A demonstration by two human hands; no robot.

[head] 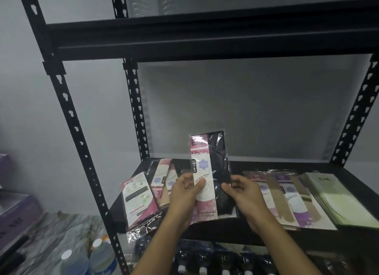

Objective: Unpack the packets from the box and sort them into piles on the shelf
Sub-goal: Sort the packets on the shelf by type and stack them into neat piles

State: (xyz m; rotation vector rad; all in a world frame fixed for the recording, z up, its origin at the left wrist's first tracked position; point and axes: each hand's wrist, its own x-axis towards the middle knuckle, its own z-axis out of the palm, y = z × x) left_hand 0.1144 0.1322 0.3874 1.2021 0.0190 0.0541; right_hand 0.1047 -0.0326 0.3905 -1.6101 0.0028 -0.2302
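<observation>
- holding a clear plastic packet with a pink card and black stocking [209, 172] upright above the black metal shelf [287, 166].
- my left hand [185, 194] grips its lower part, thumb across the card.
- my right hand [244, 196] pinches its right edge with curled fingers.
- pink packets [139, 200] lie left, purple and green packets [297, 200] right.

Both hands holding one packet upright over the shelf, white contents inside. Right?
Not quite. The head view shows the packet has black contents, not white. The rest stands: left hand and right hand hold it upright over the shelf.
</observation>
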